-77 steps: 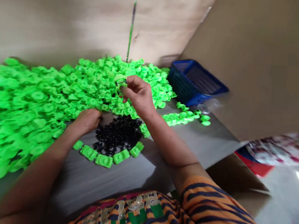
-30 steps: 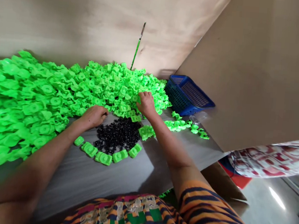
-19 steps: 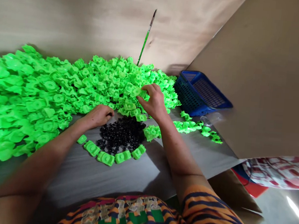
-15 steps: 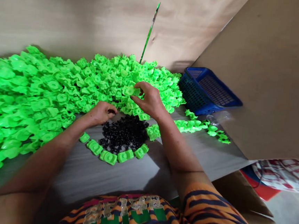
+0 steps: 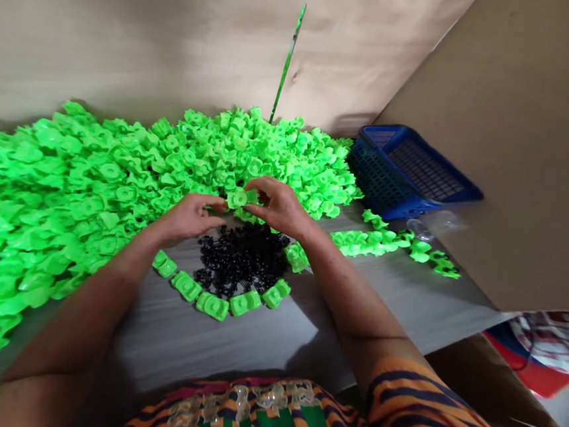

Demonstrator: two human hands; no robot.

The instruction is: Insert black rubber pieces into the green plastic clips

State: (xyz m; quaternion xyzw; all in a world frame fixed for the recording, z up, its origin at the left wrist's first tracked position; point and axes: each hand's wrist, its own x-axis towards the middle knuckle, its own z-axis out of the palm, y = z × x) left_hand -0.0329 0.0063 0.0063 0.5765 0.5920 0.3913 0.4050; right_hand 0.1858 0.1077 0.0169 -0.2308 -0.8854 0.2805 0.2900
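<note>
A bright green moulded plastic piece [image 5: 237, 199] with a round raised middle is pinched between the thumb and fingers of my right hand [image 5: 281, 206]. From the other side, my left hand [image 5: 190, 217] reaches to its left edge, index fingertip at or near the piece and thumb apart below. Under both hands lies a heap of small black plastic parts [image 5: 240, 259]. Several green pieces [image 5: 212, 305] form a curved row along the heap's near side. Behind my hands rises a large pile of the same green pieces [image 5: 113, 172].
A blue plastic basket [image 5: 412, 171] stands at the back right against a cardboard panel [image 5: 533, 162]. Joined green pieces [image 5: 366, 242] lie in a line towards the right, near a clear plastic item [image 5: 420, 229]. A thin green-marked strip [image 5: 287, 64] shows on the wooden back board [image 5: 155, 36].
My right hand has brought the green piece down and left, closer to my left hand. My left thumb and index finger have parted and extended towards it. The view has shifted slightly.
</note>
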